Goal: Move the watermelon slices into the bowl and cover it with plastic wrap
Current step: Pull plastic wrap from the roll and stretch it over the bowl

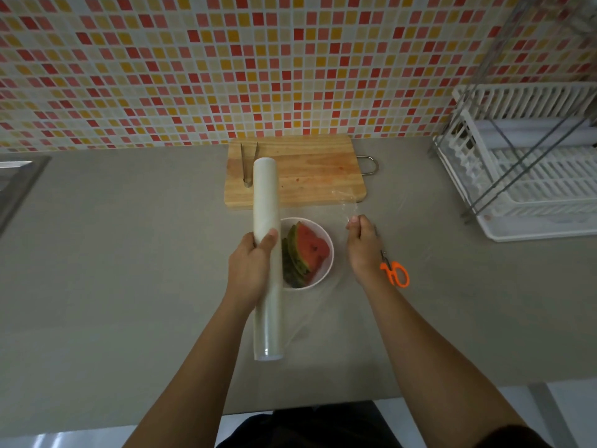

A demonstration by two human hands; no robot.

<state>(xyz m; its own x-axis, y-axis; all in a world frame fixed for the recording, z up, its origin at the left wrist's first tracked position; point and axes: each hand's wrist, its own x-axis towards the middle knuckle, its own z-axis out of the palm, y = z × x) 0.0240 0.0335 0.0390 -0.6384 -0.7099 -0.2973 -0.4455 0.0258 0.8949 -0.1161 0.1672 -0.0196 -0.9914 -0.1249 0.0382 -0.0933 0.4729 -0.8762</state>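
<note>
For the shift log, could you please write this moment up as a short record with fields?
surface: grey counter
bowl: white bowl, in front of the cutting board
contents: watermelon slices inside
left hand: left hand, grip closed on the plastic wrap roll
right hand: right hand pinches the pulled-out film
cover: film stretched above the bowl, not yet sealed
tools: tongs on the board; orange scissors beside the right hand

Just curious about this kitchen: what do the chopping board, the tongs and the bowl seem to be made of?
Chopping board: pale wood, visible grain, matte. Tongs: likely metal, grey with a dull shine. Bowl: smooth glossy white, ceramic or plastic; can't tell which.
</note>
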